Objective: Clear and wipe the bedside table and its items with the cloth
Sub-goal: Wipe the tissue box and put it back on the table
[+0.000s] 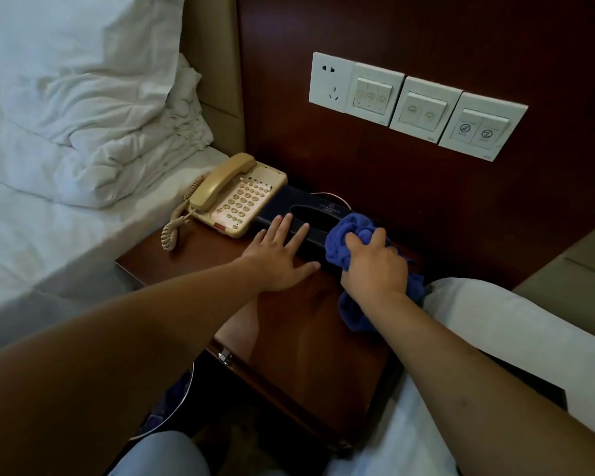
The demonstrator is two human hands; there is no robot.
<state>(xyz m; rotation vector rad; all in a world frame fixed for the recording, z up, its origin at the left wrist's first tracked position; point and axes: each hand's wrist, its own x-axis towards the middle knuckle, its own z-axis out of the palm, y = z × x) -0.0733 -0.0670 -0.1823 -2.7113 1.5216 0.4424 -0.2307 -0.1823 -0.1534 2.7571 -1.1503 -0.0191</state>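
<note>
On the bedside table (299, 324), the dark tissue box (301, 219) lies just right of the phone (236, 195); best keep the flat, spread left hand (282, 257) bracing its near edge while the right hand (375, 266), fisted around the blue cloth (349, 231), rubs its right end.

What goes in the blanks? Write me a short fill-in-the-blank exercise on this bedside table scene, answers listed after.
1. The right hand grips a bunched ____ cloth.
2. The left hand lies flat, fingers spread, against the dark ____ box.
3. The beige telephone sits between that box and the ____.
4. On the wall above the bedside table are one socket and ____ switch plates.

Answers: blue; tissue; bed; three
</note>
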